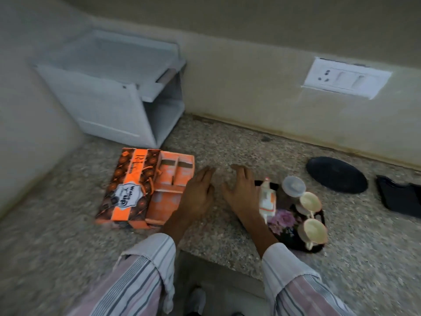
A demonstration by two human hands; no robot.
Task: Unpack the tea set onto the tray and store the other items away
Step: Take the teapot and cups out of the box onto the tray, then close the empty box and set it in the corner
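Both hands hover palm-down over the speckled grey stone bench (218, 142), side by side near its middle: the left hand (200, 192) has its fingers (206, 173) stretched flat and holds nothing, and the right hand (243, 192) is likewise spread and empty, its outer edge just beside a small white-and-orange carton (267, 199). That carton lies on the left part of a black floral rectangular tray (284, 221), which sits to the right of the hands. On the tray there are also two cream teacups, one further back (309, 201) and one nearer (315, 231), with a clear plastic lidded tub (293, 185) at the tray's far end. To the left of the hands lies the open orange patterned gift box (168, 190), its printed lid (127, 188) resting alongside it. Behind the box, in the corner, stands a white plastic drawer unit (118, 87) with a drawer pulled out. Further right on the bench rest a dark round plate (336, 174) and a dark rectangular container (398, 195). Striped shirt sleeves (141, 277) cover both forearms.
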